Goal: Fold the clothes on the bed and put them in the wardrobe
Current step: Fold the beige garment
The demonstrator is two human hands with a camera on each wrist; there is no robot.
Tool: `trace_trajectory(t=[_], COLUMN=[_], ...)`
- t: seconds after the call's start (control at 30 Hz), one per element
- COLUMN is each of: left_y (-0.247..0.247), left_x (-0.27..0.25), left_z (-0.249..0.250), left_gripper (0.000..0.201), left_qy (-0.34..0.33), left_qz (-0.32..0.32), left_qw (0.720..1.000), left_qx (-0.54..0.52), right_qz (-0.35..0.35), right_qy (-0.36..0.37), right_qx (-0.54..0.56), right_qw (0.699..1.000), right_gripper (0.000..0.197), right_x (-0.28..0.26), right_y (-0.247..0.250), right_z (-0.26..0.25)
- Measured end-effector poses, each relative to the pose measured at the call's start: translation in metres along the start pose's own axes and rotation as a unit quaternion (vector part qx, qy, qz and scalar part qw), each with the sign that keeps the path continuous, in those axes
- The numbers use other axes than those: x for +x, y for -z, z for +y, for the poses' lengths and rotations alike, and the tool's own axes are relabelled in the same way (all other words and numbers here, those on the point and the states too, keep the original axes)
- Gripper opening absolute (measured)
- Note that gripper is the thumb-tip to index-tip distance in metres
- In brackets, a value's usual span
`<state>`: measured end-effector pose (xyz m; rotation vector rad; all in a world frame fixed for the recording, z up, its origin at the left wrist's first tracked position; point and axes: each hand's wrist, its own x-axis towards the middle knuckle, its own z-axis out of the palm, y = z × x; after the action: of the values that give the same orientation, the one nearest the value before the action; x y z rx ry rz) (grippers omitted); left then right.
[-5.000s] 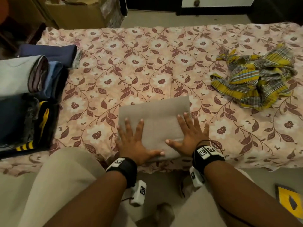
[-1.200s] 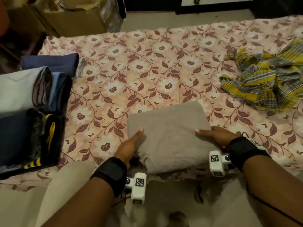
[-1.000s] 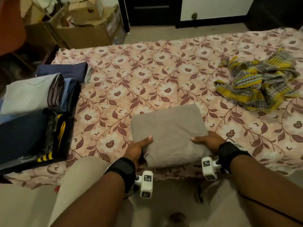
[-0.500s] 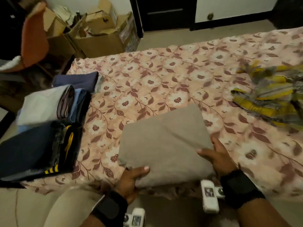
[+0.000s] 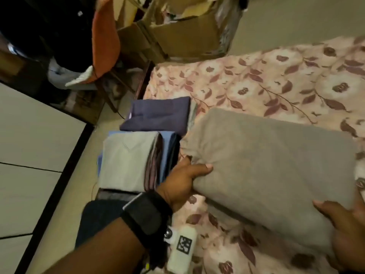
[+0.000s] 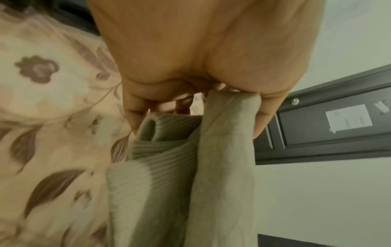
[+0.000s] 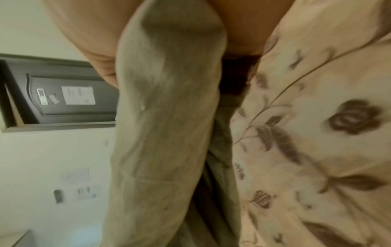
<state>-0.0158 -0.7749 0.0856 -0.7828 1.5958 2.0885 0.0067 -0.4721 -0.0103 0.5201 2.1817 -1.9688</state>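
A folded grey-brown garment (image 5: 272,167) is lifted just above the floral bedsheet (image 5: 276,80). My left hand (image 5: 183,180) grips its left edge, thumb on top and fingers underneath. My right hand (image 5: 343,224) grips its near right corner at the frame's lower right. In the left wrist view the fingers (image 6: 135,113) curl round the ribbed folded edge of the garment (image 6: 211,167). The right wrist view shows the garment (image 7: 165,117) pressed in the palm above the sheet (image 7: 317,133). A stack of folded clothes (image 5: 130,161) lies at the bed's left end, just left of the garment.
A folded navy garment (image 5: 160,113) sits behind the stack. Cardboard boxes (image 5: 183,30) stand on the floor beyond the bed's corner. An orange chair (image 5: 104,40) with clothes stands at the upper left. A pale panel with dark edging (image 5: 35,155) lies at the left.
Both hands went from pressing the garment flat to gripping its sides and lifting it. It has moved left toward the stack, and my view has swung left; the yellow plaid cloth is out of view.
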Motion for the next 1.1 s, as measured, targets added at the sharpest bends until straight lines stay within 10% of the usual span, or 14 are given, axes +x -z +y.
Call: trace_trajectory(t=[0.27,0.47,0.53,0.6,0.7,0.8,1.1], left_y=[0.224,0.339,0.343,0.346,0.356,0.363,0.368], left_x=[0.107,0.188,0.199,0.209,0.232,0.248,0.273], left_z=[0.208,0.182,0.180,0.194,0.220,0.222,0.169], left_gripper=[0.060,0.057,0.118,0.159,0.159,0.157,0.160], left_qy=[-0.056,0.088,0.092,0.002,-0.131,-0.024,-0.029], left_qz=[0.087,0.181,0.226,0.263,0.025,-0.149,-0.094], left_qw=[0.992,0.945,0.870,0.713,0.523,0.544,0.523], left_qx=[0.074,0.258,0.429,0.650,0.842,0.826,0.847], right_qz=[-0.135,-0.179,-0.147,-0.094,-0.225,-0.315,-0.272], right_qy=[0.021,-0.053,-0.057,0.060,0.240,0.153,0.136], right_qx=[0.072,-0.173,-0.292,-0.456,-0.567,-0.601,-0.632], right_qw=[0.988,0.967,0.943,0.883,0.755,0.718,0.713], right_gripper=[0.058,0.077,0.101,0.120,0.105,0.096,0.094], right_x=[0.125,0.177,0.181,0.176,0.180,0.187,0.189], right_y=[-0.279,-0.416,-0.428,-0.434,-0.439,-0.432,-0.454], right_z=[-0.155,-0.106,-0.102,-0.112,-0.114,-0.096,-0.061])
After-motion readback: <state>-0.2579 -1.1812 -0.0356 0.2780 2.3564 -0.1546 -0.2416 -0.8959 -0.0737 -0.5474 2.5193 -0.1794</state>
